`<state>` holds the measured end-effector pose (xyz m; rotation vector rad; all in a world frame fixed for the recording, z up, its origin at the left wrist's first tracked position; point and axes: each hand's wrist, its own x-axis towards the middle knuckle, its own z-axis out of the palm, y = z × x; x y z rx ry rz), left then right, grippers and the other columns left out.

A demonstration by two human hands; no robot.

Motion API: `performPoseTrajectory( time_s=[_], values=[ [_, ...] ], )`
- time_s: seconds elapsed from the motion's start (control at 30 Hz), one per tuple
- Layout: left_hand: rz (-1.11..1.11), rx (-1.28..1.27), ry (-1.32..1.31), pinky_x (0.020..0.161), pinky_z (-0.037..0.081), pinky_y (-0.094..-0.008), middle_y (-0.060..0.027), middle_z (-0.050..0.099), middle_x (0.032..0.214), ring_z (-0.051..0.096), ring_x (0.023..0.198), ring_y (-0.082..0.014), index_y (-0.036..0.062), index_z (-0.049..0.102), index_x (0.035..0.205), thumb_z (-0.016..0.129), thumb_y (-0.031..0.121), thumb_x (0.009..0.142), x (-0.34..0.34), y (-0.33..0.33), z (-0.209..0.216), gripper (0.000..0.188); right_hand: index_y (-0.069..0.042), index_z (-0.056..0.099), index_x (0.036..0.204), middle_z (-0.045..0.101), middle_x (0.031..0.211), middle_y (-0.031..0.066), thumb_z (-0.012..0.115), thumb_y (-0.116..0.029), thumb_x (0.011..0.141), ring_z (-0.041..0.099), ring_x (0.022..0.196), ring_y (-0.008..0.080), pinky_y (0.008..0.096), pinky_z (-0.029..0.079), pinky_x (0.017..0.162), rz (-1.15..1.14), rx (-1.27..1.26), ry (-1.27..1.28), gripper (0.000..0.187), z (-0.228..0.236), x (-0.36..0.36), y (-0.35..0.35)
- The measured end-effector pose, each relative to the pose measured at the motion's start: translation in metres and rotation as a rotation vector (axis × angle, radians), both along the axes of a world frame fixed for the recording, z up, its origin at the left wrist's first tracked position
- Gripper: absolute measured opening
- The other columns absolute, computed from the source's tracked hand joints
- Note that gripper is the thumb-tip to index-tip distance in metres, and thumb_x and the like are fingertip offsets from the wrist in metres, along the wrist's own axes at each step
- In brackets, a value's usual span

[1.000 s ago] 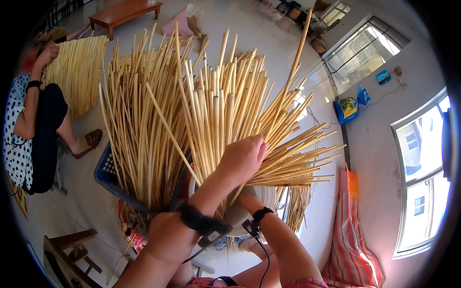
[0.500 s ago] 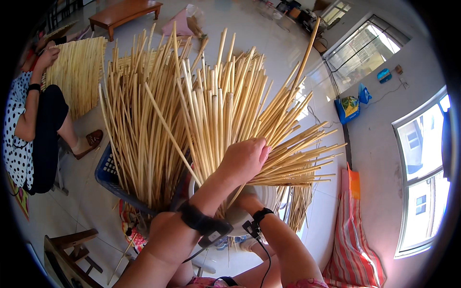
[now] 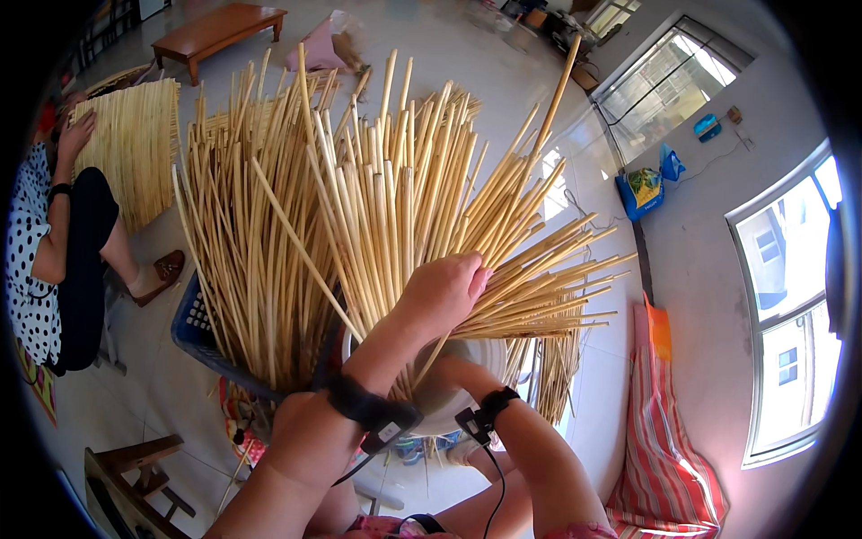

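Observation:
A thick spread of pale dry stalks [image 3: 382, 198] stands in a white bucket [image 3: 489, 355] in front of me, fanning out upward and to the right. My left hand [image 3: 442, 289] reaches across the front of the stalks with its fingers curled around some of them, pressing part of the bunch to the right. Below it, my right hand [image 3: 440, 375] reaches down inside the bucket among the lower ends of the stalks. Its fingers are hidden. Both wrists carry black bands with small cabled devices.
A blue plastic basket [image 3: 193, 314] full of stalks stands left of the bucket. Farther left sits a person [image 3: 49, 242] holding a woven stalk mat [image 3: 135, 148]. A wooden stool [image 3: 135, 467] is at lower left, a striped red cloth bag [image 3: 660, 440] by the right wall.
The whole view has shifted slightly, so most things appear farther left. My left hand keeps its hold on the stalks. My right hand stays low in the bucket. The seated person's hand has moved on the mat.

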<state>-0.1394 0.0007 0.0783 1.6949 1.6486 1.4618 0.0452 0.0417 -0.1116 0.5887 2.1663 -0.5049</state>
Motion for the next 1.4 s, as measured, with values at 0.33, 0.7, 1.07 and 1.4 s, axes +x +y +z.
performPoseTrajectory(
  time_s=[0.33, 0.7, 1.07, 1.4],
  values=[
    [-0.299, -0.143, -0.044, 0.059, 0.042, -0.0423, -0.0221, 0.056, 0.069, 0.054, 0.063, -0.0380, -0.0028, 0.055, 0.079, 0.056, 0.021, 0.090, 0.039, 0.005, -0.024, 0.026, 0.000, 0.058, 0.117, 0.065, 0.080, 0.0077, 0.067, -0.018, 0.083, 0.062, 0.076, 0.0144, 0.0276, 0.049, 0.071, -0.782, -0.088, 0.795, 0.039, 0.157, 0.056, -0.015],
    [-0.553, -0.135, -0.014, 0.073, 0.049, -0.0331, -0.0144, 0.060, 0.089, 0.061, 0.084, -0.0256, 0.0033, 0.066, 0.104, 0.062, 0.019, 0.087, 0.090, 0.002, -0.052, 0.023, 0.003, 0.058, 0.102, 0.060, 0.073, 0.0009, 0.063, -0.015, 0.089, 0.054, 0.065, 0.0064, 0.0223, 0.044, 0.058, -1.152, -0.153, 1.090, 0.023, 0.142, 0.087, -0.033],
    [-0.396, -0.820, -0.215, 0.087, 0.045, -0.0347, -0.0194, 0.058, 0.103, 0.056, 0.102, -0.0274, 0.0018, 0.053, 0.118, 0.046, 0.023, 0.095, 0.103, 0.008, -0.135, 0.032, 0.001, 0.055, 0.100, 0.064, 0.071, 0.0076, 0.056, -0.007, 0.085, 0.059, 0.060, 0.0110, 0.0252, 0.047, 0.057, -1.253, -0.139, 1.219, 0.017, 0.126, 0.116, -0.031],
    [-0.342, -0.776, 0.290, 0.096, 0.040, -0.0431, -0.0361, 0.054, 0.110, 0.054, 0.103, -0.0453, -0.0179, 0.044, 0.119, 0.046, 0.015, 0.084, 0.119, 0.004, -0.188, 0.048, 0.001, 0.059, 0.099, 0.059, 0.070, 0.0017, 0.056, -0.002, 0.086, 0.052, 0.063, 0.0043, 0.0203, 0.042, 0.055, -1.073, 0.051, 1.180, 0.014, 0.117, 0.123, -0.033]
  ],
)
